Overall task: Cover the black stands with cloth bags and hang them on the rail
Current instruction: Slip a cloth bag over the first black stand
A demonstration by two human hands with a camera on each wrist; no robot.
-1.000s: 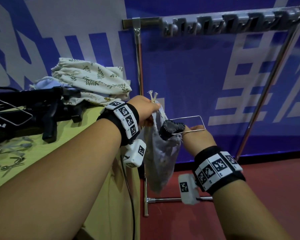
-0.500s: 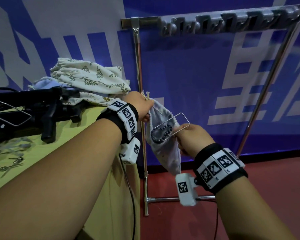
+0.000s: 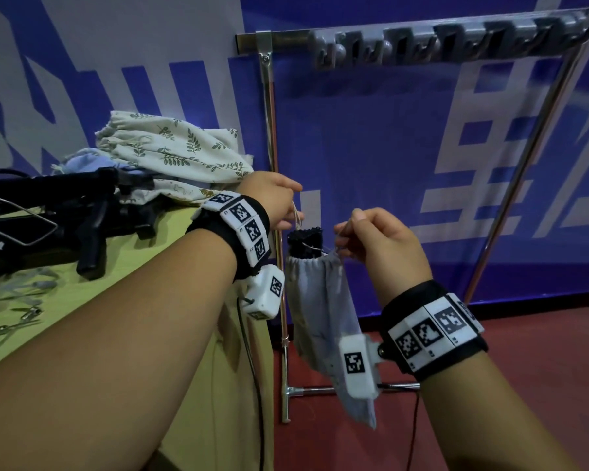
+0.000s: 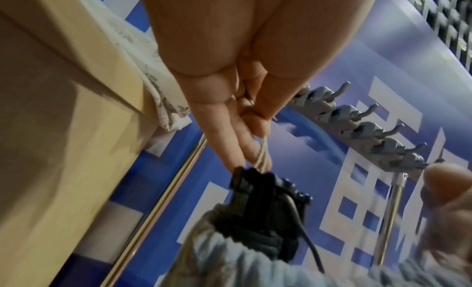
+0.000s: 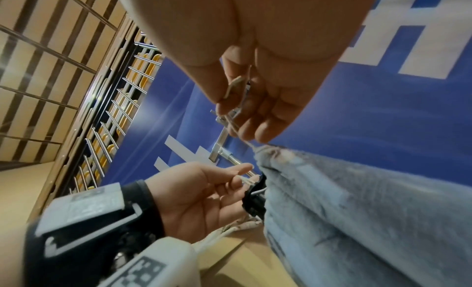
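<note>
Head view, bag: a grey-blue cloth bag (image 3: 323, 311) hangs in mid-air between the two hands, just off the surface's (image 3: 170, 266) right edge, in front of the rack's left post (image 3: 272, 164).
Stand: the black stand's (image 3: 303, 243) top sticks out of the gathered bag mouth; the rest is inside the cloth.
Left hand (image 3: 272, 198): pinches a pale drawstring (image 3: 297, 215) just above the stand.
Right hand (image 3: 378, 246): fingers curled, pinching the cord at the bag's right corner; the two hands are apart, with the stand between them.
Room: red floor (image 3: 490, 385) lies open beneath the bag and to its right; the rail (image 3: 439, 39) with grey hooks runs well above the hands.
Surface: folded leaf-print cloth bags (image 3: 170, 154) and more black stands (image 3: 82, 212) lie to the left.
Left wrist view: shows the cord as a doubled loop at the fingertips (image 4: 245, 150) and a thin wire on the stand, both less plain from the head.
Right wrist view: shows the left palm side and a loose cord end (image 5: 233, 85) in the right hand.
</note>
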